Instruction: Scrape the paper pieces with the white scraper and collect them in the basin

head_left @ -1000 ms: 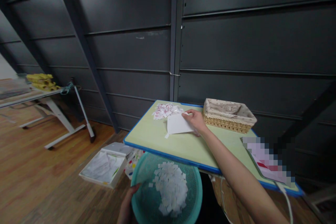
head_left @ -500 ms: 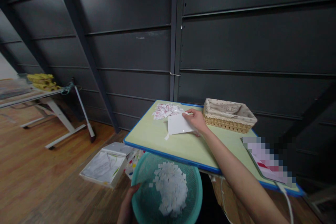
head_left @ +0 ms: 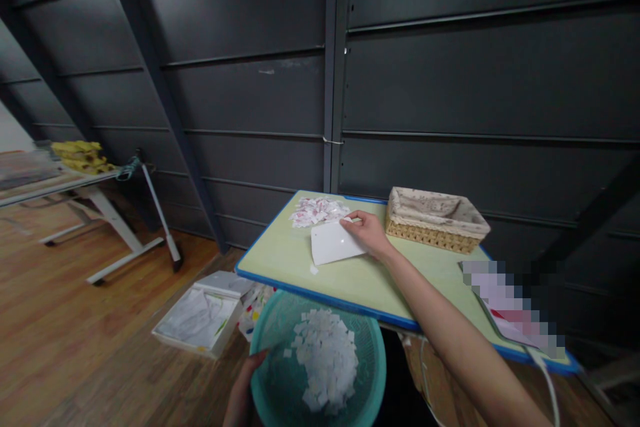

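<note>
My right hand [head_left: 367, 233] pinches a white card [head_left: 334, 243] by its upper right part, low over the pale green tabletop [head_left: 273, 253]. A small white scrap [head_left: 314, 269] lies by the card's lower left corner. Behind the card is a pile of white paper pieces with pinkish marks [head_left: 316, 211]. My left hand [head_left: 250, 370] grips the left rim of a teal plastic basket [head_left: 370, 353], held under the table's front edge. Inside it lies a heap of small white paper pieces [head_left: 326, 360]. Part of my left hand is hidden by the basket.
A woven basket with a cloth lining [head_left: 435, 220] stands at the table's back right. A tablet-like device [head_left: 510, 313], partly blurred, sits at the right with a white cable [head_left: 547, 380]. An open white box [head_left: 200, 320] is on the floor at left. A dark panelled wall [head_left: 250, 100] rises behind.
My right hand has moved the white card slightly left and toward me, tilting it, with its lower left corner now near the scrap. My left hand and the teal basket have stayed put.
</note>
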The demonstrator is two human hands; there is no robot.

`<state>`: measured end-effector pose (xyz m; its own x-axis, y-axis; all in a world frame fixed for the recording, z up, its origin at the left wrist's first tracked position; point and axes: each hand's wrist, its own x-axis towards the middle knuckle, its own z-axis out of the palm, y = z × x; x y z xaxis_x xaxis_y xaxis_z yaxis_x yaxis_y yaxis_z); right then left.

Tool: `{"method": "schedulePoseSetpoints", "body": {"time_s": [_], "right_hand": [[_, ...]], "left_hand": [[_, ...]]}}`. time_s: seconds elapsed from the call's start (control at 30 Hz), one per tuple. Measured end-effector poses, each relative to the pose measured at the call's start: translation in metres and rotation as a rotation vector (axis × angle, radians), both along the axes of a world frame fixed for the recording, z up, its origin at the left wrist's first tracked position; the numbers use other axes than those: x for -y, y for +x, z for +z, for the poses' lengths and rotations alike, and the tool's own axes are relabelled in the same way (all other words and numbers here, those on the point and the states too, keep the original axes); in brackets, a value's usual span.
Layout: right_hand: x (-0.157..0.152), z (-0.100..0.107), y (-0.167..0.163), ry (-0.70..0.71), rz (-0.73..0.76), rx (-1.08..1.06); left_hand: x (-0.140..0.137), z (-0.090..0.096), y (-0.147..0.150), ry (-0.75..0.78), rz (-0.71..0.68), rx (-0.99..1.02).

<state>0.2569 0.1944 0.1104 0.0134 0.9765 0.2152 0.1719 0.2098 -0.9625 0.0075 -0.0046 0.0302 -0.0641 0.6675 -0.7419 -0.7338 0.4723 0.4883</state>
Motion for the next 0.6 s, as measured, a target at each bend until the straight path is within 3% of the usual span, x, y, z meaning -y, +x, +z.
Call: {"method": "schedulePoseSetpoints", "body": {"time_s": [0.3, 0.47, 0.6], "right_hand": [[0.0036, 0.0029, -0.0035, 0.036, 0.001, 0.024], [0.0043, 0.0018, -0.0065, 0.002, -0.001, 0.001], [0.0017, -0.0007, -0.0031, -0.020, 0.013, -0.030]], "left_hand": [[-0.0022, -0.0084, -0.0046, 0.004, 0.012, 0.011], [0.0018, -0.0032, -0.0003, 0.126, -0.017, 0.010], [0.0032, -0.0001, 0.0024, 0.123, -0.004, 0.040]]}}
